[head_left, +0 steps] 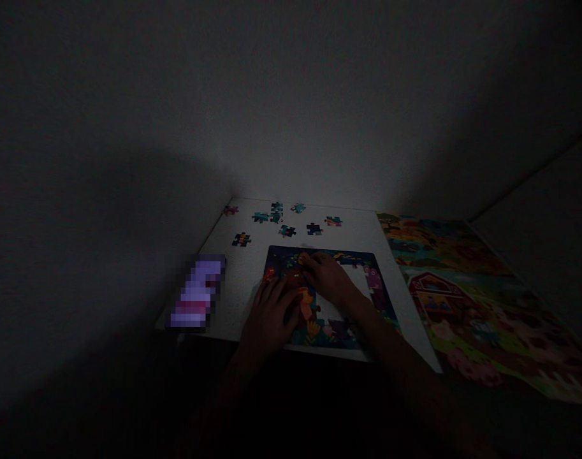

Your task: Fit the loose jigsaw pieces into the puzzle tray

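Note:
A partly filled jigsaw puzzle lies in its dark-bordered tray on a white table, with brown, orange and purple picture parts around a bare white middle. My left hand rests palm down on the puzzle's left side, fingers stretched out and slightly apart. At the upper part of the picture, my right hand has its fingers bent and drawn together on a puzzle piece with orange on it. The fingertips hide most of that piece. Dim light blurs the finer details of both hands.
Several loose puzzle pieces lie behind the tray on the white table. Left of it, a lit phone with a pixelated screen is near the table edge. Colourful farm picture sheets cover the right side. A wall rises behind.

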`<state>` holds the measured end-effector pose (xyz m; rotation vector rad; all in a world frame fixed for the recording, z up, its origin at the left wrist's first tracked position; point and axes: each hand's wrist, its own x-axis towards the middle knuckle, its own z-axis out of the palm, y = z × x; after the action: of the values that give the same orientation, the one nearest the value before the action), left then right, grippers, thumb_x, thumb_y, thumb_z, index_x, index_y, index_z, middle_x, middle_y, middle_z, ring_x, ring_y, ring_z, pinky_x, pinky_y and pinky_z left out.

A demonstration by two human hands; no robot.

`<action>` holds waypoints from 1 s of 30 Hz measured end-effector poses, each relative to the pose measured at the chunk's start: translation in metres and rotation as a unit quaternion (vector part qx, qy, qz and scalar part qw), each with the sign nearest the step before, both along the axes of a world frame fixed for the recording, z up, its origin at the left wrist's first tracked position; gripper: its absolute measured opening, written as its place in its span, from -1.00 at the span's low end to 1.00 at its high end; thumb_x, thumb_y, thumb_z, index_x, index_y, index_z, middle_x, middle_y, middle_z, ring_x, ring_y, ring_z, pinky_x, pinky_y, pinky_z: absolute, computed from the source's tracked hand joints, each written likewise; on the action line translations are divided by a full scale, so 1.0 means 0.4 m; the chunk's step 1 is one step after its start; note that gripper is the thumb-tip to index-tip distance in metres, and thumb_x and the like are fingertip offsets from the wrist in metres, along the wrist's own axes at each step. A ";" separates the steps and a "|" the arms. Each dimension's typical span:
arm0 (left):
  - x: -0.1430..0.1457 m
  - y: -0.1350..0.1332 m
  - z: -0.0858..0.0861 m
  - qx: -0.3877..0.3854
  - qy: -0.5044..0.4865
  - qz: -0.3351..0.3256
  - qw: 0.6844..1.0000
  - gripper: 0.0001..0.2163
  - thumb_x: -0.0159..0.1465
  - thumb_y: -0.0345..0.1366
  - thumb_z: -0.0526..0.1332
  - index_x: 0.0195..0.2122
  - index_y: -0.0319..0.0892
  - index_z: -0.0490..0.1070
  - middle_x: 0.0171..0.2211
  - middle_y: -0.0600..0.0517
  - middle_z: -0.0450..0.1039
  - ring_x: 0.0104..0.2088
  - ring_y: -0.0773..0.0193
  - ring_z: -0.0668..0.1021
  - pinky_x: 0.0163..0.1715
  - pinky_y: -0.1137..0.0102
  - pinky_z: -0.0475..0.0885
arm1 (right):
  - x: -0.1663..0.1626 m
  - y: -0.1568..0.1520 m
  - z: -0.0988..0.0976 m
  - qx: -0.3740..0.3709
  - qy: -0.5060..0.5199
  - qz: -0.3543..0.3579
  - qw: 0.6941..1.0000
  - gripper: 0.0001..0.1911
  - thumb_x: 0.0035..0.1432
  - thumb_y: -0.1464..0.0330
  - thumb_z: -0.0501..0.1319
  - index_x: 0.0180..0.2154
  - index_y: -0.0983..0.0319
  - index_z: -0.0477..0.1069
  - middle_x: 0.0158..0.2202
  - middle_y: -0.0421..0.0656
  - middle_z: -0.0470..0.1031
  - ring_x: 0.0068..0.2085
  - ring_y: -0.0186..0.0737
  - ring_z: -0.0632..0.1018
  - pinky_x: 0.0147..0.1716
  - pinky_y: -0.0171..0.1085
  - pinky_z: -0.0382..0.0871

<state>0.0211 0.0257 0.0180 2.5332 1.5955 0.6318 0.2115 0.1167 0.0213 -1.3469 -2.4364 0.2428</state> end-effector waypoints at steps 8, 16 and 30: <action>0.001 0.000 0.003 -0.002 0.003 0.001 1.000 -0.68 0.33 -0.27 0.14 0.10 -0.05 0.42 0.27 -0.08 0.25 0.28 0.00 0.26 0.29 -0.03 0.12 | 0.019 0.008 0.011 -0.020 0.029 0.020 0.999 -0.68 0.25 0.45 0.16 0.03 0.20 0.47 -0.03 0.02 0.48 -0.01 -0.07 0.49 0.01 -0.12 0.34; 0.001 0.000 -0.005 0.001 0.006 0.001 1.000 -0.68 0.35 -0.24 0.11 0.10 -0.08 0.42 0.27 -0.11 0.24 0.29 0.02 0.26 0.30 -0.01 0.12 | 0.041 0.019 0.024 0.002 0.069 -0.014 0.997 -0.75 0.26 0.45 0.14 -0.13 0.18 0.57 -0.17 -0.03 0.53 -0.10 -0.09 0.49 -0.04 -0.12 0.34; -0.003 0.001 -0.012 0.012 -0.003 -0.004 1.000 -0.66 0.36 -0.24 0.08 0.14 -0.06 0.38 0.28 -0.06 0.23 0.29 0.02 0.25 0.29 -0.04 0.14 | 0.046 0.029 0.007 -0.036 0.186 -0.059 0.980 -0.77 0.21 0.39 0.16 -0.19 0.18 0.60 -0.30 -0.09 0.45 -0.27 -0.19 0.48 -0.21 -0.23 0.35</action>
<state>0.0199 0.0260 0.0131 2.5495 1.5850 0.6621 0.2298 0.1285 0.0240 -1.3328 -2.0486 0.5091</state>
